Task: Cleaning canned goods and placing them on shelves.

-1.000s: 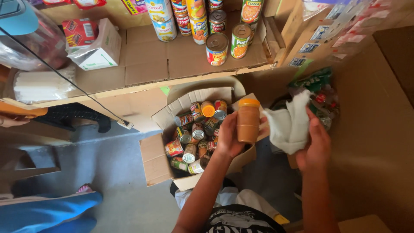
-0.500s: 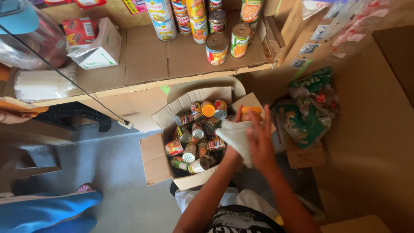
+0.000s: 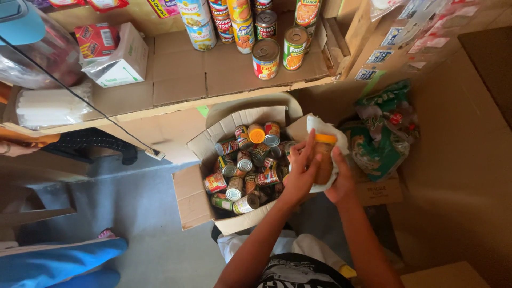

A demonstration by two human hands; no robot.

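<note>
My left hand grips a brown jar with an orange lid, held over the right edge of an open cardboard box. My right hand presses a white cloth around the far side of the jar. The box below is full of several tins and small jars lying on their sides and upright.
A cardboard-lined shelf above the box carries upright tins, a white carton and a red packet. Green plastic bags sit on another box at right. A blue object lies at the lower left.
The right hand came back from the right with the white cloth and now wraps it around the jar. The left hand keeps hold of the jar over the box.
</note>
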